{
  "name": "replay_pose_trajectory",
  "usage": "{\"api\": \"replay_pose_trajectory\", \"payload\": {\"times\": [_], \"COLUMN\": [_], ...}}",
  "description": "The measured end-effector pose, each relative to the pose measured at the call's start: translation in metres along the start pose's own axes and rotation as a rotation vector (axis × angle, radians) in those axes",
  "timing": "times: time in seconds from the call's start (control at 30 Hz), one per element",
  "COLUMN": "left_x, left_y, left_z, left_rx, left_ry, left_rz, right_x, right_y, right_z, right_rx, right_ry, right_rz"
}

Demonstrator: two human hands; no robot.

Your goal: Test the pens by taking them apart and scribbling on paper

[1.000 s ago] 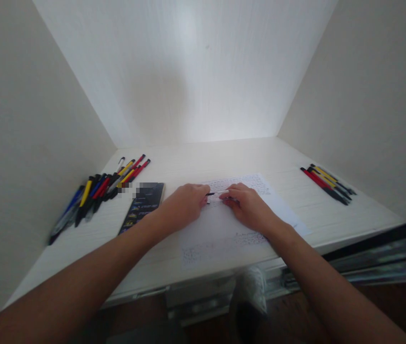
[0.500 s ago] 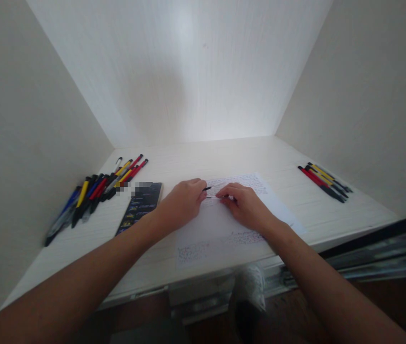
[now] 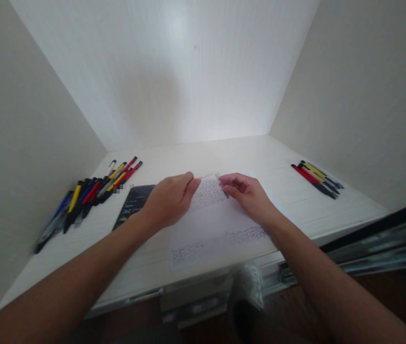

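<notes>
Above the handwritten paper (image 3: 199, 224), my left hand (image 3: 170, 199) is closed, thumb against the bent fingers. A thin pale rod that looks like a pen refill (image 3: 208, 176) sticks out of it to the right. My right hand (image 3: 248, 195) pinches a clear pen barrel (image 3: 219, 179) with a dark lower end, tilted between thumb and fingers. A small gap lies between the refill's far end and the barrel. Behind my left forearm lies a dark flat printed object (image 3: 133, 203), partly hidden.
A heap of pens (image 3: 91, 191) in several colours lies by the left wall. Several red, yellow and dark pens (image 3: 315, 179) lie together near the right wall. White panels enclose the desk (image 3: 188, 160) on three sides. Below its front edge a shoe (image 3: 248, 286) shows.
My hands have moved slightly apart. The pale rod now shows at my left hand, and the clear barrel stands more upright in my right. The view has shifted slightly.
</notes>
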State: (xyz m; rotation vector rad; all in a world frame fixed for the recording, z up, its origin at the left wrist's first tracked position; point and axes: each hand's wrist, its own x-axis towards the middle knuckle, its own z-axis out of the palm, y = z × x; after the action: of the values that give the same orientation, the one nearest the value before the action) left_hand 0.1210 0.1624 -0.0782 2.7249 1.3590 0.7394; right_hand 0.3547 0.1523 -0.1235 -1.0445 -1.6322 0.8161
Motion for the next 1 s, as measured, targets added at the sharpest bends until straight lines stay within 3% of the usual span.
{"api": "replay_pose_trajectory", "payload": {"times": [0.2,0.43,0.53,0.63,0.7,0.8,0.9,1.0], "left_x": [0.000,-0.001,0.000,0.000,0.001,0.003,0.005,0.006], "left_y": [-0.007,-0.005,-0.005,-0.005,-0.003,0.003,0.009,0.012], "left_z": [0.002,0.001,0.002,0.005,0.006,0.005,0.001,-0.002], "left_rx": [0.186,0.271,0.192,-0.069,-0.277,-0.563,-0.811,-0.981], "left_ry": [-0.082,-0.122,-0.143,-0.096,-0.011,0.094,0.151,0.152], "left_rz": [0.009,0.047,0.060,0.088,0.017,-0.245,-0.465,-0.579], "right_x": [-0.004,-0.004,-0.005,-0.006,-0.007,-0.006,-0.006,-0.006], "right_y": [0.000,-0.003,-0.004,-0.006,-0.007,-0.008,-0.008,-0.008], "right_z": [0.002,0.003,0.005,0.008,0.009,0.007,0.005,0.003], "right_rx": [-0.287,-0.417,-0.455,-0.487,-0.482,-0.433,-0.369,-0.321], "right_ry": [0.090,0.048,0.036,0.016,0.023,0.082,0.163,0.224], "right_rz": [-0.157,-0.296,-0.327,-0.336,-0.334,-0.325,-0.319,-0.330]}}
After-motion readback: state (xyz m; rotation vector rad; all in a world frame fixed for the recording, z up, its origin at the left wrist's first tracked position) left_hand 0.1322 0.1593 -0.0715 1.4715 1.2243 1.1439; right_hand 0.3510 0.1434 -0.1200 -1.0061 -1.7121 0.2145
